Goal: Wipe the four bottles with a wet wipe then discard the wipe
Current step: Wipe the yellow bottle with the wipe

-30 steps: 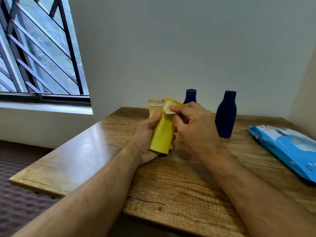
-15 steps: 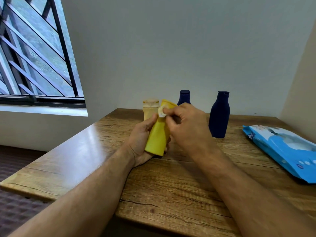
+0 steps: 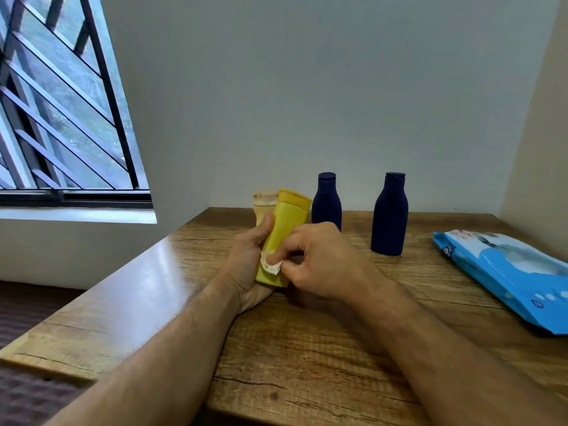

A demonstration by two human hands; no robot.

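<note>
above the wooden bench [image 3: 307,348], the tilted yellow plastic bottle [image 3: 284,232] is gripped in the left hand [image 3: 246,265] so that its lower side is offered to the small white wet wipe [image 3: 270,265], pinched by the right hand [image 3: 319,259].

Right hand [image 3: 319,259] slid wipe [image 3: 270,265] from yellow bottle [image 3: 284,229] cap down to base.

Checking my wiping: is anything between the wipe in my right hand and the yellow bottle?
Nothing visible. The right hand presses the wipe straight onto the yellow bottle, low on its body, while the left hand grips it.
</note>
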